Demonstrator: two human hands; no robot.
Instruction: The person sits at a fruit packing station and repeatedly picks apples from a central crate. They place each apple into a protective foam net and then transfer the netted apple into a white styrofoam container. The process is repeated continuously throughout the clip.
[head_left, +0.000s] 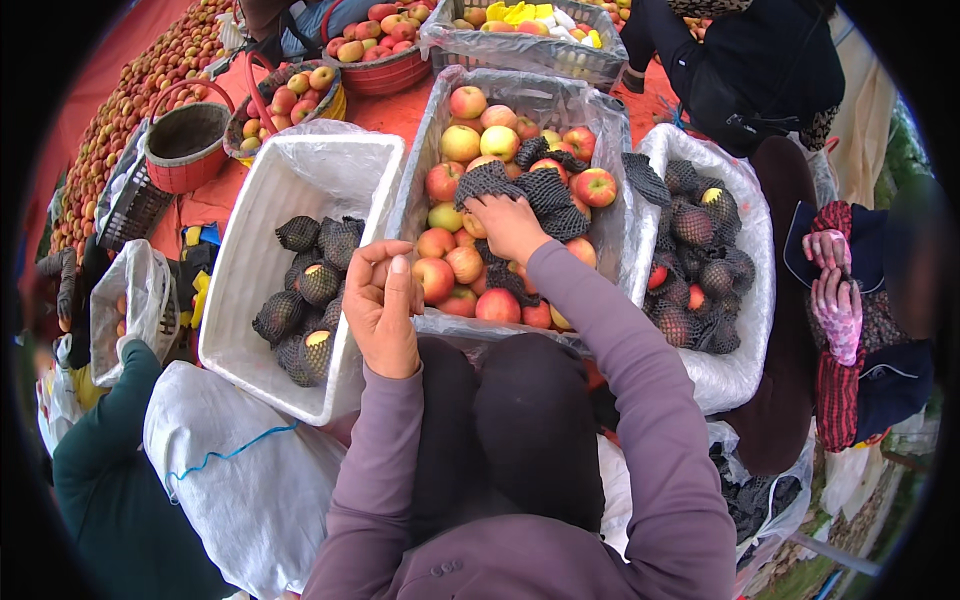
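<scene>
Reading the layout: black mesh sleeves (548,198) are bunched on loose apples (434,278) in the middle crate (612,235), around its centre and ahead of the torso. The key relation is judged to be right hand to bunch, as contact is already made there. The right hand (505,232) is set at the bunch's near left side, with its fingers bent down onto mesh; whether any is pinched cannot be told, as the fingertips are partly hidden. The bunch's long axis is seen to run left to right, dipping slightly nearer at its right end. It is crossed at an angle by the line of the right forearm, brought in from the lower right.

The left hand (382,310) is held up by the crate's near left corner, half curled, thumb raised; nothing is seen in it. From there the bunch is placed forward and to the right, well apart, so the right hand is clearly nearer. Sleeved fruit (318,284) is held in the white tub (235,240) on the left, just beside the left hand; more is packed in the lined tub (738,385) on the right, beyond the right forearm.
</scene>
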